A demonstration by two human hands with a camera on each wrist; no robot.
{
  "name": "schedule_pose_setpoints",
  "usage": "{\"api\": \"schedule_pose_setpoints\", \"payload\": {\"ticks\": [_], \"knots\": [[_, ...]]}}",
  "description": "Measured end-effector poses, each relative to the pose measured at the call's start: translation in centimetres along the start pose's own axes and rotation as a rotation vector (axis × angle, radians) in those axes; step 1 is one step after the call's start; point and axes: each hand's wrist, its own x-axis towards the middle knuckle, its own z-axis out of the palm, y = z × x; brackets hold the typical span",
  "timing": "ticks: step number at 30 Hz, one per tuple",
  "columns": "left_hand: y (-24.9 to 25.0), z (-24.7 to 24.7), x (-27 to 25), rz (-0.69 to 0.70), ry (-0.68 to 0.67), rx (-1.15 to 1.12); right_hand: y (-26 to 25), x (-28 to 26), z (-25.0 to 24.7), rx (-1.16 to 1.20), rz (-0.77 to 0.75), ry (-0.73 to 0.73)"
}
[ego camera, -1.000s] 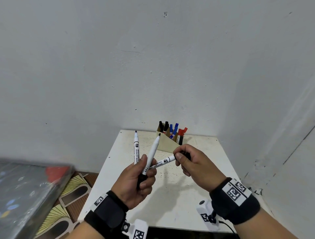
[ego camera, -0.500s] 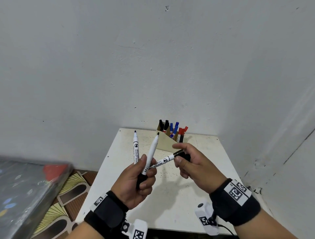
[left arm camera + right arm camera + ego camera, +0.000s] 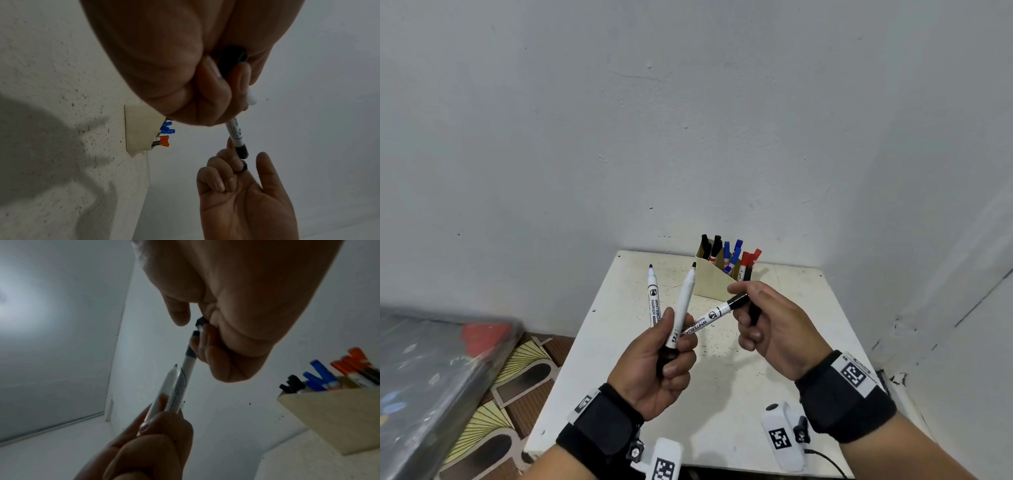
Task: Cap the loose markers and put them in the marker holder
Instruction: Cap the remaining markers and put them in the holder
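Note:
My left hand (image 3: pixel 674 346) grips three white whiteboard markers above the white table (image 3: pixel 801 346). Two uncapped markers (image 3: pixel 654 301) (image 3: pixel 686 301) point up with bare black tips. The third marker (image 3: pixel 709 317) slants right, and a black cap (image 3: pixel 738 300) sits on its end. My right hand (image 3: pixel 743 308) is at that capped end, index finger above it, and its curled fingers hold a spare black cap (image 3: pixel 754 313) (image 3: pixel 244 167). The cream marker holder (image 3: pixel 710 281) (image 3: pixel 339 418) stands at the table's back with black, blue and red capped markers in it.
White walls close off the table at the back and right. A blurred grey object (image 3: pixel 431 383) sits at the left above a patterned floor (image 3: pixel 524 363). Bare tabletop lies under and in front of the hands.
My right hand's fingers have eased off the slanted marker's end, so its black cap now shows. The left hand and its markers have barely moved.

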Motion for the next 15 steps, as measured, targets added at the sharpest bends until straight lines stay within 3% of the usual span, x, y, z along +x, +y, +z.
{"api": "schedule_pose_setpoints", "payload": {"ticks": [5, 9, 11, 15], "knots": [[-0.1, -0.9, 1.3, -0.003, 0.109, 0.057, 1.7, 1.6, -0.2, -0.318, -0.045, 0.027], [-0.2, -2.7, 2.8, 0.024, 0.221, 0.135, 1.4, 3.6, -1.9, -0.42, 0.001, 0.094], [-0.4, -4.2, 3.5, 0.056, 0.329, 0.209, 0.0, 5.0, -2.7, -0.527, -0.023, 0.193], [-1.0, -7.8, 5.1, 0.073, 0.491, 0.389, -2.7, 10.0, -4.0, -0.781, -0.222, 0.416]]}}
